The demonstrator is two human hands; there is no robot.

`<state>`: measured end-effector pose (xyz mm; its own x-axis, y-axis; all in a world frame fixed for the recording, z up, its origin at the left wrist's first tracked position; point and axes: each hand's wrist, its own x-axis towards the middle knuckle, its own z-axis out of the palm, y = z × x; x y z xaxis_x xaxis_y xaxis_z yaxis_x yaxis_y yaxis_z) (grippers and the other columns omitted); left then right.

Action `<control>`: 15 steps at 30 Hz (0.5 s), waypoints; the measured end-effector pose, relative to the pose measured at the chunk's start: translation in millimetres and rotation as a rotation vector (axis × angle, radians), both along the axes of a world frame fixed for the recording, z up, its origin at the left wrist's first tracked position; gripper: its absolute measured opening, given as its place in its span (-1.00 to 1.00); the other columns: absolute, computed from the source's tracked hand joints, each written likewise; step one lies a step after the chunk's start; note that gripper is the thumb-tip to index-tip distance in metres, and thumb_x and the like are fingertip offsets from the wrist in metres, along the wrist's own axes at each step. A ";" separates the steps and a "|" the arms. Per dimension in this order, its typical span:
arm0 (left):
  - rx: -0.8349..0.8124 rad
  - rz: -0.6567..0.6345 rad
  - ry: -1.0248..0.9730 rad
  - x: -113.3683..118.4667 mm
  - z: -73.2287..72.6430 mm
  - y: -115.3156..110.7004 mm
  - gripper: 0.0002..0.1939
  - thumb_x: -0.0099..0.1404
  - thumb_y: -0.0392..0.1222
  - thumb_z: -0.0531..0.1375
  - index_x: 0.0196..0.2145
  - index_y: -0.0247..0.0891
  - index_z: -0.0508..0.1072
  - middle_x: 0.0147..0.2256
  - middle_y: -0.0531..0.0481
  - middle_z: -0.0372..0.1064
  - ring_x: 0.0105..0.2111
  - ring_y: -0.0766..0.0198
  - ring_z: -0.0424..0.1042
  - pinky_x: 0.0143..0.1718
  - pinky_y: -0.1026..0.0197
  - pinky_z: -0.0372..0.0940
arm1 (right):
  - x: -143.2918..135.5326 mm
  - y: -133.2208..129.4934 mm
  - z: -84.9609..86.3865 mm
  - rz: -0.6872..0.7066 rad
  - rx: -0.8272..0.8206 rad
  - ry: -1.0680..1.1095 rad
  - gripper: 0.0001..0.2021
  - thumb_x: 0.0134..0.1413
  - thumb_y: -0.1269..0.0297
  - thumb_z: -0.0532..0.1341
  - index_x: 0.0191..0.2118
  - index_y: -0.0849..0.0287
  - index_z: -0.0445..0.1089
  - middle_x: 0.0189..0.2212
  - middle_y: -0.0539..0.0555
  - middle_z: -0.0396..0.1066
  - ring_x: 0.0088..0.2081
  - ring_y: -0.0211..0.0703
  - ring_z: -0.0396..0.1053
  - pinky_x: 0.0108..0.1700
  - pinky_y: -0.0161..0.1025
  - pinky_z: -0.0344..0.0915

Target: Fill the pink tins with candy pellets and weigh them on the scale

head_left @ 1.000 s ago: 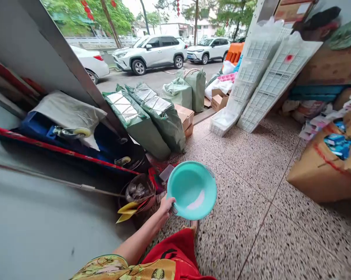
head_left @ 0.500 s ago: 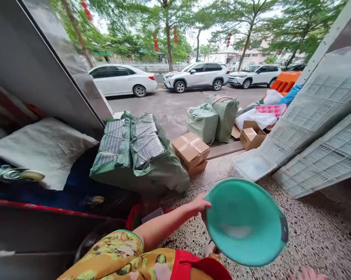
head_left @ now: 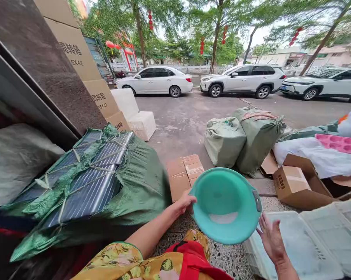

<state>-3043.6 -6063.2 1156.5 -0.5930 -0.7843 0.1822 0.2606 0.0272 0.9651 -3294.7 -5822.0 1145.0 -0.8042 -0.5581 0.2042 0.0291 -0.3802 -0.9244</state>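
A teal plastic basin (head_left: pixel 222 194) is held out in front of my body, tilted so that its inside faces me, with a whitish patch low inside. My left hand (head_left: pixel 187 202) grips the left rim, thumb over the edge and the other fingers hidden behind it. At the basin's lower right side is my right hand (head_left: pixel 271 238), its fingers spread and palm turned up, holding nothing. Its fingertips are close to the rim; whether they touch it I cannot tell.
Green-wrapped bundles (head_left: pixel 105 167) fill the left. Cardboard boxes (head_left: pixel 177 177) sit behind the basin, two tied sacks (head_left: pixel 224 142) beyond. An open carton (head_left: pixel 303 182) and clear plastic crates (head_left: pixel 303 241) are at right. White cars (head_left: pixel 160 81) stand along the road.
The view has swung left and moved closer to the doorway. The basin has shifted left in view, still in my left hand. My right hand has risen from the bottom edge to beside the basin.
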 end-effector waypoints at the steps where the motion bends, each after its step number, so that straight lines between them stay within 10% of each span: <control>1: 0.036 0.030 0.024 -22.5 16.8 -18.6 -0.65 -0.19 -0.39 0.20 -0.34 -0.29 0.43 -0.57 0.14 0.26 -0.56 0.37 0.19 -0.55 0.33 0.09 | -25.4 -23.2 22.3 -0.053 -0.003 -0.039 0.21 -0.20 -0.71 -0.06 0.49 -0.06 -0.08 0.53 0.07 -0.24 0.54 0.04 -0.31 0.53 0.12 -0.27; 9: 0.184 0.273 0.058 -124.7 160.2 -108.3 -0.59 -0.23 -0.31 0.18 -0.30 -0.28 0.40 -0.57 0.14 0.26 -0.62 0.40 0.16 -0.61 0.34 0.01 | -156.3 -162.8 209.4 0.183 0.109 0.002 0.05 -0.06 -0.63 -0.03 0.41 -0.04 0.13 0.48 0.13 -0.01 0.51 0.10 -0.13 0.48 0.19 -0.13; 12: 0.259 0.402 0.110 -157.6 197.4 -135.9 -0.59 -0.24 -0.28 0.22 -0.31 -0.26 0.38 -0.58 0.16 0.24 -0.61 0.40 0.17 -0.60 0.34 0.04 | -190.9 -218.7 267.7 0.126 0.150 0.044 -0.06 0.11 -0.53 -0.14 0.47 -0.09 -0.04 0.53 0.00 -0.24 0.54 -0.10 -0.31 0.51 0.13 -0.30; 15: 0.347 0.508 0.154 -200.9 223.6 -172.2 -0.59 -0.27 -0.27 0.25 -0.34 -0.26 0.37 -0.57 0.16 0.25 -0.59 0.39 0.18 -0.56 0.32 0.10 | -230.7 -291.7 314.6 0.441 0.210 0.174 -0.11 0.17 -0.47 -0.11 0.45 -0.01 0.04 0.50 0.06 -0.07 0.52 -0.07 -0.16 0.50 0.11 -0.20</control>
<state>-3244.5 -6235.4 1380.2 -0.1186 -0.9897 -0.0798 0.4340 -0.1239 0.8923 -3525.4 -6113.7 1459.6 -0.4477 -0.8796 0.1609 -0.0160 -0.1720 -0.9850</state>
